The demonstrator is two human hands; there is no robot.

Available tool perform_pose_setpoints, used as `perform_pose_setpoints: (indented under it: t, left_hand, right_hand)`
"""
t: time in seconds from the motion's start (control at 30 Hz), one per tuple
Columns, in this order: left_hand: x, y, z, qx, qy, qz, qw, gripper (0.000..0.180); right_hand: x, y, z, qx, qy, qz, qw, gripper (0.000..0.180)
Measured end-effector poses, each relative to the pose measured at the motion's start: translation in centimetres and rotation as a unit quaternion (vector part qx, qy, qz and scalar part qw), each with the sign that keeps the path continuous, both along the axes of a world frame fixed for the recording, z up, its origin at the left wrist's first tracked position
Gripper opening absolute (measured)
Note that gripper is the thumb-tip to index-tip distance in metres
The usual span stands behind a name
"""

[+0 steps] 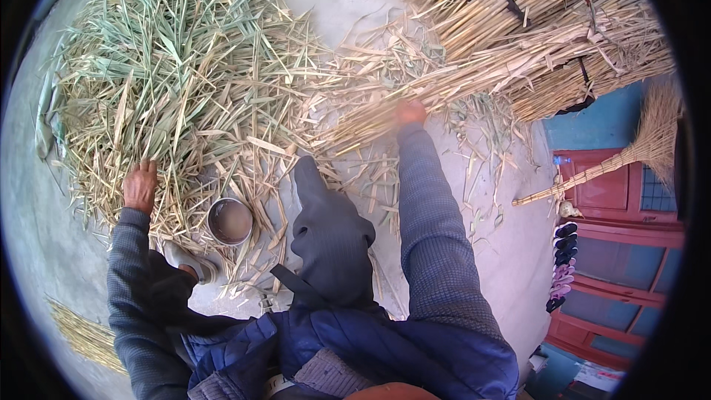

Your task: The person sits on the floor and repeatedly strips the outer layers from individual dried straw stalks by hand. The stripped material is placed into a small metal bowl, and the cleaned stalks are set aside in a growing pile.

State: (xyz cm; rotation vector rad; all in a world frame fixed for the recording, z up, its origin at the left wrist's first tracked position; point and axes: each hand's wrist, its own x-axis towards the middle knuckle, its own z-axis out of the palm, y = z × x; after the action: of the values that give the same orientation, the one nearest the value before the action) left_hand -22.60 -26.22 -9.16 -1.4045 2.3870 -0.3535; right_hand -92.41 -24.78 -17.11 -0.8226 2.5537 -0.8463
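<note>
My right hand, slightly blurred, is closed around the lower part of a bunch of dry reed stalks. The bunch slants from the middle of the floor up to the far right, where it lies against tied bundles. At the left, my left hand rests its fingers at the near edge of a big heap of stripped leaves, green on top and straw-coloured below. Those fingers point away from me with nothing visible in them. Between my arms, a round metal pot holds something brownish.
Reed bundles tied with dark bands fill the far right. A straw broom leans near red doors. Shoes stand in a row by them. Loose leaves litter the concrete floor. Another stalk bundle lies at the near left.
</note>
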Motion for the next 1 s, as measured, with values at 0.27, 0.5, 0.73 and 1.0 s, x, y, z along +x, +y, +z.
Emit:
perform_pose_setpoints:
  t: [0.27,0.5,0.73,1.0]
  left_hand:
    - [-0.8,1.5,3.7,-0.005,0.029,0.049,0.998,0.009]
    - [-3.0,4.4,8.7,-0.049,0.183,0.069,0.979,0.01]
    - [-5.9,5.9,14.5,-0.128,0.432,-0.012,0.893,0.033]
    - [-1.6,5.2,15.8,0.093,0.61,0.07,0.783,0.034]
  right_hand:
    - [0.9,-3.5,4.6,-0.297,-0.212,0.086,0.927,0.012]
    - [8.8,-4.6,16.7,-0.302,-0.322,0.206,0.874,0.022]
    - [26.2,-2.3,24.5,-0.297,-0.403,0.336,0.798,0.025]
    - [41.4,2.1,25.0,-0.272,-0.497,0.425,0.706,0.019]
